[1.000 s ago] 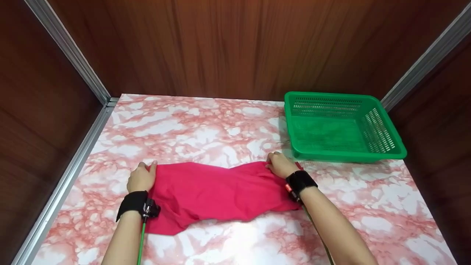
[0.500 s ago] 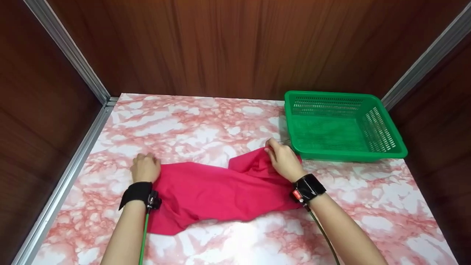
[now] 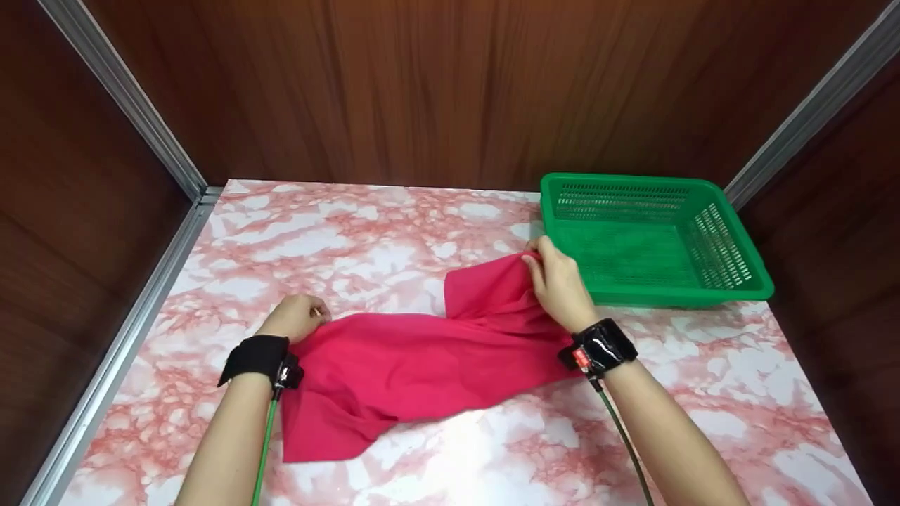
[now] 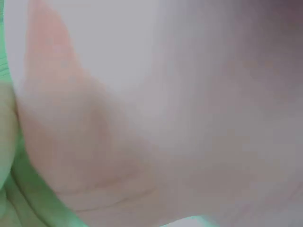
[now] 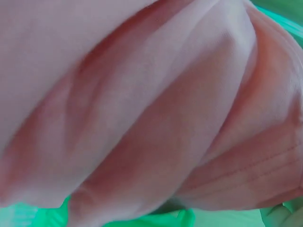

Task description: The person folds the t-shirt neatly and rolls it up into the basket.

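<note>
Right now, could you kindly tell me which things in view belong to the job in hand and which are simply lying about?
In the job:
red cloth
left hand, at its left end
right hand, pinching its far edge

Apparently just around:
green basket, seen behind the right hand
table, under the cloth
wooden panel, at the back

Head view: we have a green plastic basket (image 3: 668,294) at 2 o'clock on the surface (image 3: 316,239), slotted walls, long side roughly parallel to the back edge. Surface is red-and-white marbled, with a glare patch (image 3: 460,450) at 6. We see a brown wood-grain back panel (image 3: 394,91) at 12, darker left panel (image 3: 70,176) at 9, right panel (image 3: 837,204) at 3. Grey metal uprights: left post (image 3: 126,102) at 10, right post (image 3: 808,105) at 2. Low metal rail (image 3: 116,348) runs along the surface's 9 o'clock edge.
</note>
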`<move>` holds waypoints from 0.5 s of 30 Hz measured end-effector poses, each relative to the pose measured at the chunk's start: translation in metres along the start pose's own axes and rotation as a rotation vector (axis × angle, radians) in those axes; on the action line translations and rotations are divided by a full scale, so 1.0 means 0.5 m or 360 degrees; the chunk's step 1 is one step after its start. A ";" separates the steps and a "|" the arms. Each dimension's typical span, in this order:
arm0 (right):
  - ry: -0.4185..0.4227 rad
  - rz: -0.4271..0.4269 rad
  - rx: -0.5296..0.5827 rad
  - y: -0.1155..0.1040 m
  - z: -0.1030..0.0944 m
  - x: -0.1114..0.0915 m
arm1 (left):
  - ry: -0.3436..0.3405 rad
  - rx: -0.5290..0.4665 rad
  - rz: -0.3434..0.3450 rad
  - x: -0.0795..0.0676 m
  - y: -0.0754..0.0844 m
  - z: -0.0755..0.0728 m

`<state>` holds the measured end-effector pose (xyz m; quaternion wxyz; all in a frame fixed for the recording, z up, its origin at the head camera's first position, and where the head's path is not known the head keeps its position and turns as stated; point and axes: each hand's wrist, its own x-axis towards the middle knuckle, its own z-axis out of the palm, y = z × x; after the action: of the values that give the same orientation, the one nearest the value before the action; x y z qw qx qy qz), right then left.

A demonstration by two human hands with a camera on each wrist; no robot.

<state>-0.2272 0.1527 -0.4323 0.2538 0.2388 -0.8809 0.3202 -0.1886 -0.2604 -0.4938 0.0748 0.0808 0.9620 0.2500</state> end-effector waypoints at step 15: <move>-0.0211 0.0196 0.0127 0.055 -0.014 -0.001 | -0.0089 -0.0259 0.0082 -0.028 0.026 0.056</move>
<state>-0.2409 0.1765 -0.4400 0.1652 0.2148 -0.8953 0.3536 -0.1685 -0.2389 -0.5101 0.1016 0.1062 0.9336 0.3269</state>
